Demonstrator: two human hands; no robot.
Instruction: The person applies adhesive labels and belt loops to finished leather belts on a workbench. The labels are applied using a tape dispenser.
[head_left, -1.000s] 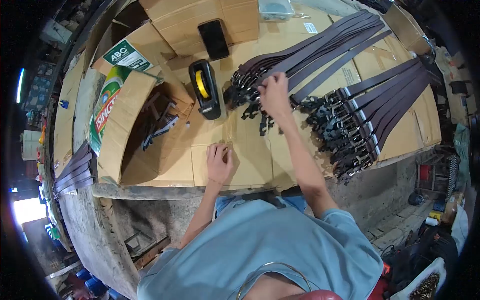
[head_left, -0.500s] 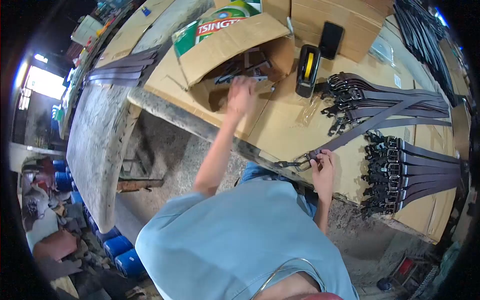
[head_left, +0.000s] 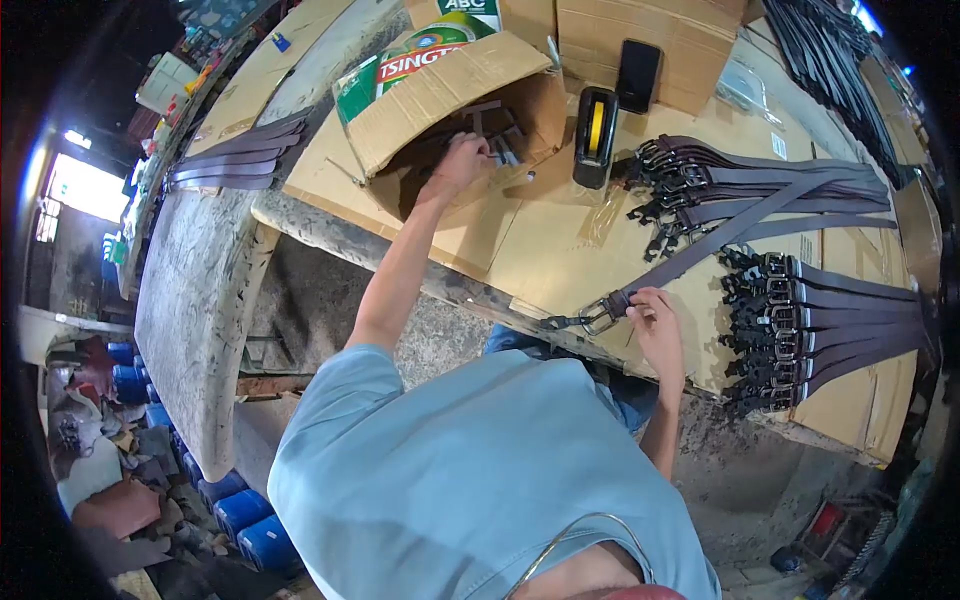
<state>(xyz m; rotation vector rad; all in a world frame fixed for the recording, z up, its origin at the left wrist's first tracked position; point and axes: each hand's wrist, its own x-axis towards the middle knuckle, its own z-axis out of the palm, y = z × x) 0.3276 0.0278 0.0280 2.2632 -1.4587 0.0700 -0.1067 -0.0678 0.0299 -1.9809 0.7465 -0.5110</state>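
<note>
In the head view, with the tape dispenser taken as landmark, the belt is laid aslant in front and to the right of it, crossed over the nearer belt bunch, its buckle set close to the front edge of the table. Just beside the buckle, the belt is pinched lightly by the right grip, thumb and fingers closed. The left grip is placed inside the mouth of the carton, left of the dispenser, near small pale pieces; its fingers look curled, but whether anything is held cannot be told in that shade. The buckle end could be dropped over the edge if the light pinch were lost, and the bunch could be pulled askew if the belt were tugged. The left wrist could be caught on the carton's rim by a sharp lift. Room is tightest between carton and dispenser, and behind it, where the phone is stood; more is offered by the cardboard in front, bounded rightward by the belt.
</note>
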